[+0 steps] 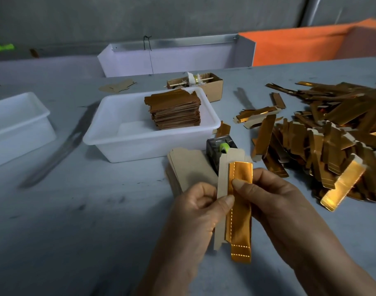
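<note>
Both hands pinch the gold blank point(239, 212); left hand point(201, 207) on its left edge, right hand point(268, 195) opposite; its long axis runs away from the person.

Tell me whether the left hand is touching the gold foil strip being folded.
Touching. The head view shows the thumb of the left hand lying on the gold foil strip at its perforated fold, with no gap.

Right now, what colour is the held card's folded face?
The card is shiny gold; head view.
</note>
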{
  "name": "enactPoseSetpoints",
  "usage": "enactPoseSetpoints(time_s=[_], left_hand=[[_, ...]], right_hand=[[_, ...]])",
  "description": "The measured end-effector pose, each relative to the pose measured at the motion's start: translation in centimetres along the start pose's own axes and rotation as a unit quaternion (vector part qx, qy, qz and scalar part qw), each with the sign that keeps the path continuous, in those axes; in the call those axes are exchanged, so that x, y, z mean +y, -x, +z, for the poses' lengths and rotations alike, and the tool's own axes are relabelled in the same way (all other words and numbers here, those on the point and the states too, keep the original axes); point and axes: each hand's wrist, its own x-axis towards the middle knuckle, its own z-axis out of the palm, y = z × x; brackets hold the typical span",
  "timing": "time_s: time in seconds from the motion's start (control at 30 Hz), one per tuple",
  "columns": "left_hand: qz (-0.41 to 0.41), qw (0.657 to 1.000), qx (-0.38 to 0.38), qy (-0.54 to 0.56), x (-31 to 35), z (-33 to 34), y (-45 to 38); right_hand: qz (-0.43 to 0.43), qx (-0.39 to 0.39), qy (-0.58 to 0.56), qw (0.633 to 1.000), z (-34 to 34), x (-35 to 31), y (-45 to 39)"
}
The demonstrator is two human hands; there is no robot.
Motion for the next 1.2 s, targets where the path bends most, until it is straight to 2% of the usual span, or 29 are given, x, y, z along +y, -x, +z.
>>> enactPoseSetpoints(time_s=[0.17,0.27,0.33,0.4,0.47,0.53,0.57,0.63,0.7,0.77,0.87,0.9,0.93,1.0,1.03,1.1,1.2], left_hand=[[0.063,0.991,0.115,-0.016,-1.1,0.7,-0.3],[0.128,0.968,0.189,-0.100,-1.7,1.4,-0.3],[0.195,0.924,0.243,-0.224,-1.5,2.0,-0.1],[0.226,0.875,0.224,-0.364,-1.3,2.7,0.2],[0.254,0.804,0.248,-0.477,-1.5,3.5,0.7],[0.237,0.756,0.263,-0.551,-1.3,3.9,0.8],[0.205,0.753,0.241,-0.577,-1.1,4.2,0.8],[0.118,0.768,0.144,-0.612,-0.7,4.6,0.6],[0.080,0.787,0.099,-0.603,-0.6,4.8,0.1],[0.082,0.799,0.087,-0.590,-0.5,5.2,0.5],[0.149,0.822,0.134,-0.534,-1.4,5.1,1.6],[0.163,0.856,0.111,-0.478,-1.8,5.3,1.9],[0.142,0.896,0.115,-0.404,-1.7,5.0,1.7],[0.027,0.973,0.099,-0.208,-1.3,3.9,1.3],[-0.023,0.991,0.074,-0.113,-1.2,3.2,1.1],[-0.074,0.997,0.020,0.005,-1.1,2.1,0.9],[-0.095,0.993,-0.035,0.061,-1.0,1.3,0.8]], right_hand=[[0.000,0.020,0.016,1.000,0.1,0.3,0.0],[-0.011,0.038,0.014,0.999,0.5,0.4,-0.1],[-0.020,0.054,0.012,0.998,0.8,0.4,-0.1],[-0.025,0.065,0.006,0.998,1.1,0.4,-0.1],[-0.027,0.074,0.002,0.997,1.4,0.4,0.0],[-0.024,0.081,0.001,0.996,1.7,0.4,0.0],[-0.023,0.082,0.004,0.996,1.7,0.4,0.1],[-0.022,0.075,0.010,0.997,1.8,0.4,0.3],[-0.022,0.067,0.025,0.997,1.8,0.4,0.7],[-0.014,0.077,0.048,0.996,1.5,0.5,0.8],[0.013,0.102,0.011,0.995,0.5,0.9,0.7],[0.026,0.096,-0.017,0.995,0.1,1.0,0.8],[0.038,0.084,-0.042,0.995,-0.3,1.0,0.8],[0.056,0.063,-0.074,0.994,-0.7,0.9,1.1],[0.063,0.059,-0.082,0.993,-0.8,0.9,1.1],[0.078,0.058,-0.092,0.991,-0.9,0.9,1.2],[0.089,0.058,-0.089,0.990,-0.7,0.7,1.1]])
